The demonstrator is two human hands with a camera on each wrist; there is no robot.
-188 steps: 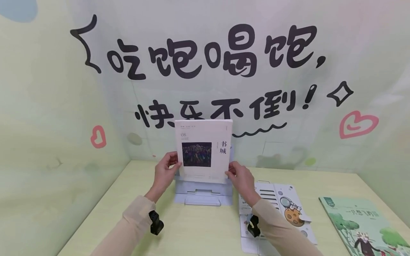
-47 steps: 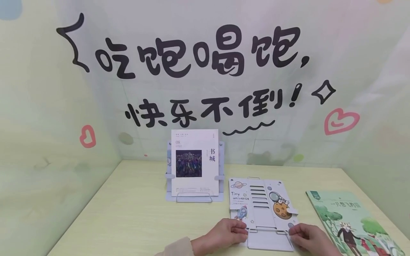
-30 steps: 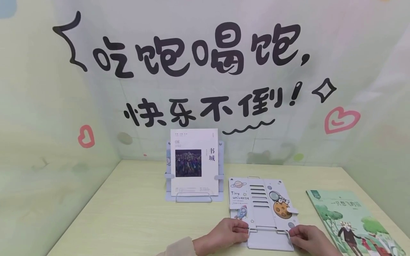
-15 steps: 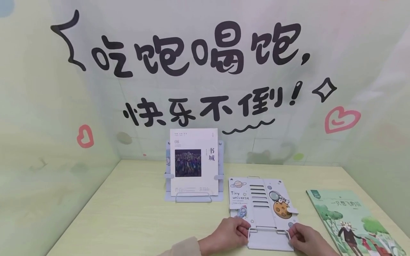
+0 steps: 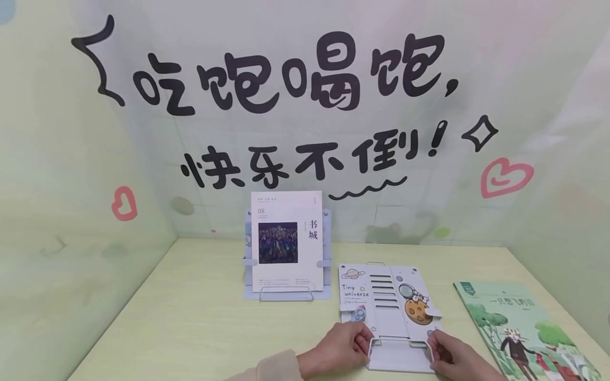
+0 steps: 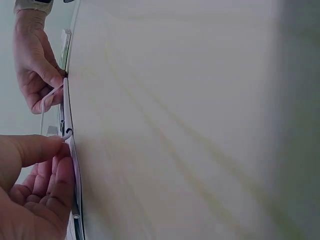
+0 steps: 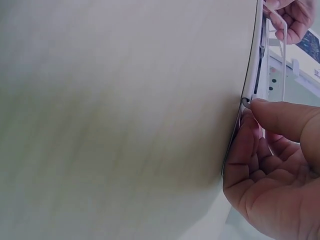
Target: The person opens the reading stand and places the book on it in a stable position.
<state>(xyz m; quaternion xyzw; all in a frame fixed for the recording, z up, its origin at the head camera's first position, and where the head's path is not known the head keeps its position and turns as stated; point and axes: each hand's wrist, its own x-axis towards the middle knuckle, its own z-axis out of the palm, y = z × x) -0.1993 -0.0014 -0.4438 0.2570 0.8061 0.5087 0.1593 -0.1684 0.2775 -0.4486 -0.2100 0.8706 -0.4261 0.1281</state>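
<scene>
A white book stand [image 5: 386,323] with space drawings lies flat on the table at the front right. A bent wire holder [image 5: 399,341] runs across its near end. My left hand [image 5: 345,346] pinches the left end of this wire between thumb and fingers. On the right end, my right hand [image 5: 457,355] has a matching pinch. In the left wrist view the wire [image 6: 42,117] stands out from the stand's face, with the left thumb pressing close to its hinge. The right wrist view shows the right thumb at the other hinge and the wire [image 7: 285,60] raised.
Behind, a pale blue book stand [image 5: 327,275] stands upright, bearing a white magazine [image 5: 286,238] behind clips and a wire. A green picture book [image 5: 524,328] lies flat at the right. A printed cloth wall [image 5: 305,127] closes off the table's back.
Earlier both hands held the magazine against the blue stand; now it rests there released. The hands have moved to the white stand's wire, and in the last second they shift only slightly.
</scene>
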